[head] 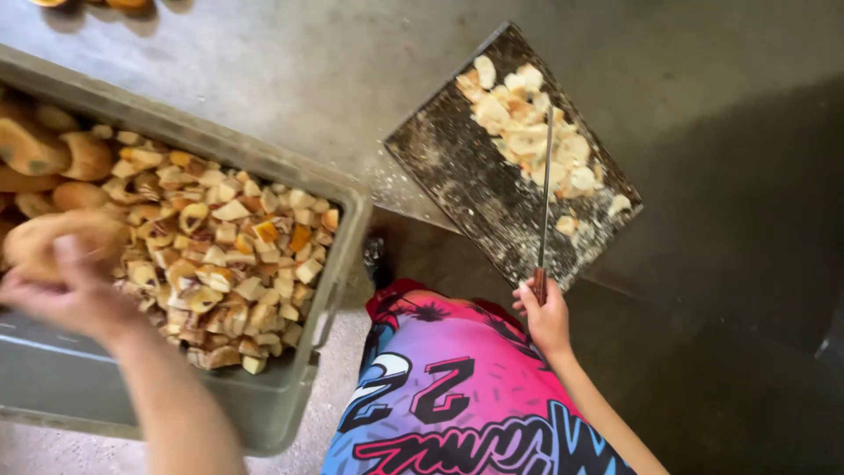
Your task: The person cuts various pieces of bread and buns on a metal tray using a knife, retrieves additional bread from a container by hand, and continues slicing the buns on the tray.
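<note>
The surface (290, 62) is seen as dull grey metal, smooth, with faint smears. The cutting board (457, 176) appears dark and matt, roughened by scoring and dusted with pale crumbs. The knife (545, 189) shows a thin metal blade and a brownish handle, probably wood. The tub (338, 264) is formed of matt grey-green plastic. The bread pieces (229, 255) look dry and crusty. The garment (457, 387) is printed, slightly glossy cloth.

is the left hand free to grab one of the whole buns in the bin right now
Probably not without letting go first: the left hand already grips a bun over the bin. The other whole buns lie uncovered just beyond it, so nothing blocks the way; the hand is simply full.
</note>
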